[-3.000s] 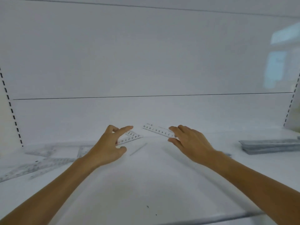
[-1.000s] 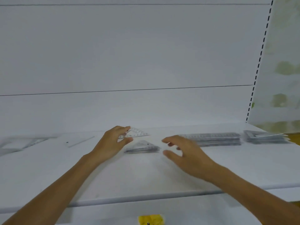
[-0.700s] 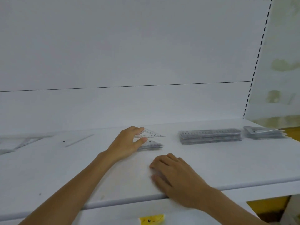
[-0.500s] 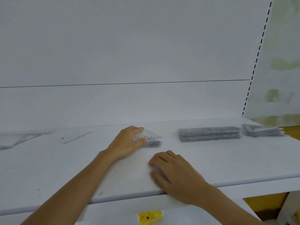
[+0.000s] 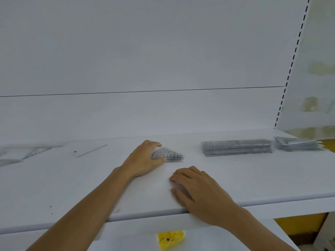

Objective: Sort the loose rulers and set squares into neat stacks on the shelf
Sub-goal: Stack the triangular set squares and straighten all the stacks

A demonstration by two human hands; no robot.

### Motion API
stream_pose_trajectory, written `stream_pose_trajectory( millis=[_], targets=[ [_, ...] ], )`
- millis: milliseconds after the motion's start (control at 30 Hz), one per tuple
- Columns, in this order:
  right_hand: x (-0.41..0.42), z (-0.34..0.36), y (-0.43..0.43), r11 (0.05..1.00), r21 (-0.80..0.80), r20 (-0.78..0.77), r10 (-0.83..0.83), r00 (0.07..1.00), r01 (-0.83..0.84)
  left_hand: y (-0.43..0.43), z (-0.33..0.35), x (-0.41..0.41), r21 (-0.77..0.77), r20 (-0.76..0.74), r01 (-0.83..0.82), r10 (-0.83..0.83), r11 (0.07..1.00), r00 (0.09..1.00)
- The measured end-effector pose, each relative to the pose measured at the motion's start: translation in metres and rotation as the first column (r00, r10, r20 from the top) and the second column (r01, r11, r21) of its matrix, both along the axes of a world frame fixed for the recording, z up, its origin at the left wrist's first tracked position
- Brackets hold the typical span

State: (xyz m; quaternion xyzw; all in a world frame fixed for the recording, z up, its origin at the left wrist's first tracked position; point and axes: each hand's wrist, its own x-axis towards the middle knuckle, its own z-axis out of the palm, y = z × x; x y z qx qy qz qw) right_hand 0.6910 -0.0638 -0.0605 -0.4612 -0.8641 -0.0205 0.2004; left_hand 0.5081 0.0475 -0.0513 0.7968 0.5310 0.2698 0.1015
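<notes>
The set square point(image 5: 167, 154) is gripped by the curled left hand point(image 5: 145, 159) atop a small stack point(image 5: 175, 159) on the shelf point(image 5: 253, 178), long edge nine-to-three, apex toward twelve; earlier it was held above. The right hand point(image 5: 197, 189) is laid flat, fingers straight

White shelf point(image 5: 253, 180), matte, flat, rounded front edge. At centre: short stack of set squares point(image 5: 172, 157), printed scale uppermost, left hand point(image 5: 143, 161) curled round its left corner. Further right, apart from it: ruler stack point(image 5: 237, 148), then second set-square pile point(image 5: 297, 144) near the right end. Right hand point(image 5: 197, 189) flat on the surface by the front edge. Toward left: one loose clear strip point(image 5: 92, 150); blurred loose set squares point(image 5: 27, 153) at far left.
</notes>
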Motion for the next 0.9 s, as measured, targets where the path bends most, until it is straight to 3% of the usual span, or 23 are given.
stream_pose_trajectory(
  millis=[200, 367, 567, 700, 900],
  targets=[
    [0.004, 0.013, 0.008, 0.994, -0.108, 0.005, 0.032, 0.999, -0.031, -0.001, 0.022, -0.036, 0.051, 0.146, -0.128, 0.12, 0.99, 0.982],
    [-0.008, 0.038, 0.049, 0.988, -0.107, -0.122, 0.101, 0.987, -0.114, -0.037, 0.032, -0.107, 0.033, 0.11, -0.273, 0.268, 0.961, 0.957],
    [-0.086, 0.054, 0.103, 0.977, -0.014, -0.167, 0.206, 0.964, -0.211, -0.117, 0.013, -0.181, 0.075, 0.06, -0.459, 0.456, 0.885, 0.888],
    [-0.148, 0.045, 0.114, 0.964, -0.046, -0.103, 0.255, 0.961, -0.261, -0.15, 0.008, -0.227, 0.052, 0.024, -0.542, 0.542, 0.839, 0.84],
    [-0.208, 0.047, 0.126, 0.973, -0.113, -0.018, 0.203, 0.979, -0.204, -0.139, 0.013, -0.305, 0.049, 0.056, -0.6, 0.598, 0.798, 0.8]
  ],
)
